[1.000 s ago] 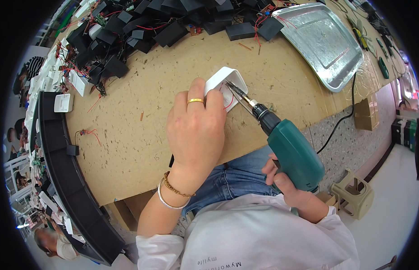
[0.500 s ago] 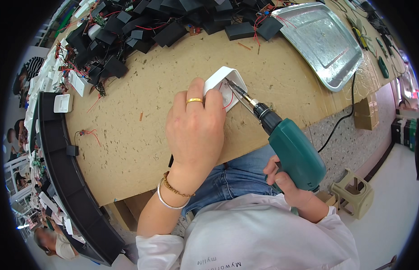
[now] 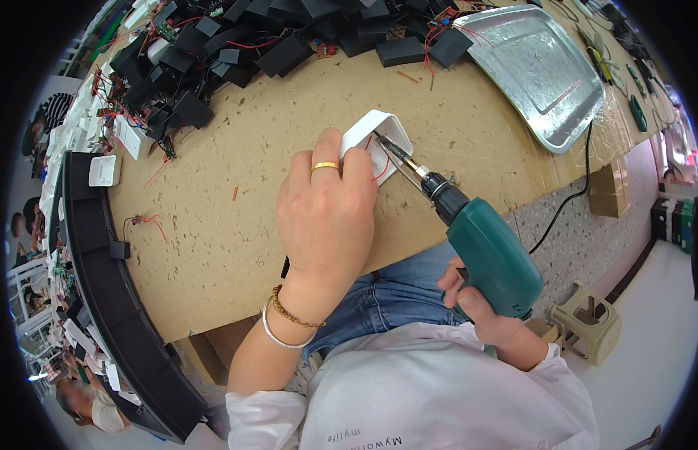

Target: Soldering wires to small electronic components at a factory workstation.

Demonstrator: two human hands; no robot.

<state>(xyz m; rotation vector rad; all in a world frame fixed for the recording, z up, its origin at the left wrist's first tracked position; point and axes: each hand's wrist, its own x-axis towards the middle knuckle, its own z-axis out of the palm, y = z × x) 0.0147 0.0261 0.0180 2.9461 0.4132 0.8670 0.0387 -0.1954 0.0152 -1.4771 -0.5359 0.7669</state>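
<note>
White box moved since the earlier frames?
No; the white box shows no visible shift relative to the metal tray.

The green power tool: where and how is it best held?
Probably wrapped around its rear, from the near side, where the right hand holds it: the green power tool has a bulky body pointing away, and a rear grip keeps clear of the slim metal tip reaching into the white case.

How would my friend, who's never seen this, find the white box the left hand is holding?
Start at the brown worktop and look toward its middle. There the left hand, wearing a gold ring, holds the white box with a red wire inside. Unlike the loose white case far left, it has the green tool poking in.
</note>
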